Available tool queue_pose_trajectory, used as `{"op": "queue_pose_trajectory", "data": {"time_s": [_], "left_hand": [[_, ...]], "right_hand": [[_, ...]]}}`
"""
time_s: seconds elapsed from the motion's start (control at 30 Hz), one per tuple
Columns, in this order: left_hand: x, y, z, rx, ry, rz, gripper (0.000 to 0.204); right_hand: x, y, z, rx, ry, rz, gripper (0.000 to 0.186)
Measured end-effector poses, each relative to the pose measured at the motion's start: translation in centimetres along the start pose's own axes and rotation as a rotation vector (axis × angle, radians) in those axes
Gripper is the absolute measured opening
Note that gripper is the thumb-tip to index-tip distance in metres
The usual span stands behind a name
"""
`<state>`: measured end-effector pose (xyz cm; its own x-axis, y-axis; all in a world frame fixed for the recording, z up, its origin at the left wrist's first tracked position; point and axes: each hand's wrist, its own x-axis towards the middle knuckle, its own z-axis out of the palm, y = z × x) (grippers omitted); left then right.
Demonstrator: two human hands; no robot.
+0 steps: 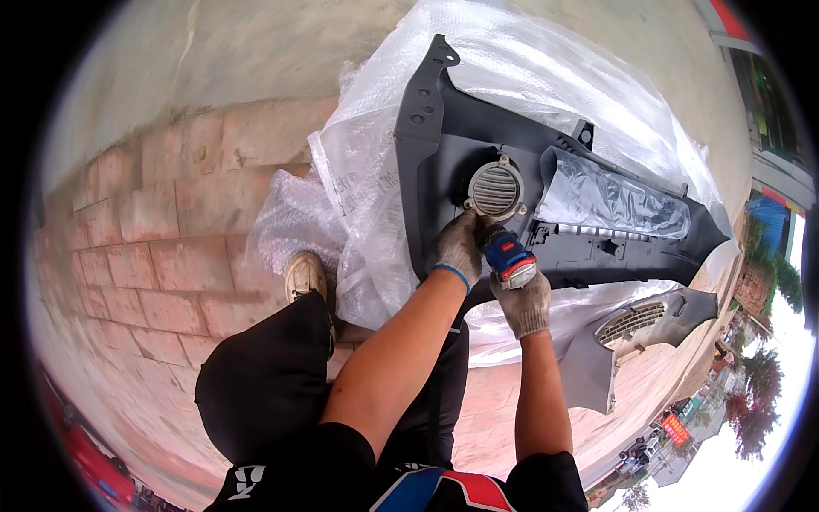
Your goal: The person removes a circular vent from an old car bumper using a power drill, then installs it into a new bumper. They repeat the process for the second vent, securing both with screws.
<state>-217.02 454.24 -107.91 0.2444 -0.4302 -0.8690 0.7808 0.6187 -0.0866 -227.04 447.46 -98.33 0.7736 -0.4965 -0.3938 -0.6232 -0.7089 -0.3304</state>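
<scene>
On the bubble wrap (367, 205) lies a dark panel (503, 126) with a round grille (496, 189), the left hand (459, 249) at its near edge, gripping or not I can't tell, while the right hand (523, 300) holds a drill (509, 256), probably for screwing, which needs steady pushing.

Blue and red drill (509, 256) — dark grey panel (512, 143) — beige slatted grille (495, 189).

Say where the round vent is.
In the head view, the round vent lies on the dark panel, left of the shiny wrap, by the left hand.
</scene>
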Motion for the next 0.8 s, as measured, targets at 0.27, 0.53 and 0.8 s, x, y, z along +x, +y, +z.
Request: {"op": "queue_pose_trajectory", "data": {"time_s": [0.27, 0.53, 0.8], "left_hand": [[3.6, -1.0, -2.3, 0.026, -0.125, 0.001, 0.033], [3.2, -4.4, -4.5, 0.524, 0.118, 0.176, 0.032], [0.1, -6.2, -5.5, 1.297, 0.339, 0.263, 0.025]], "right_hand": [[3.9, -3.9, -2.7, -0.069, -0.118, 0.057, 0.044], [7.5, -8.6, -3.8, -0.232, -0.331, 0.149, 0.057], [8.5, -7.7, -3.4, -0.326, -0.323, 0.126, 0.043]]}}
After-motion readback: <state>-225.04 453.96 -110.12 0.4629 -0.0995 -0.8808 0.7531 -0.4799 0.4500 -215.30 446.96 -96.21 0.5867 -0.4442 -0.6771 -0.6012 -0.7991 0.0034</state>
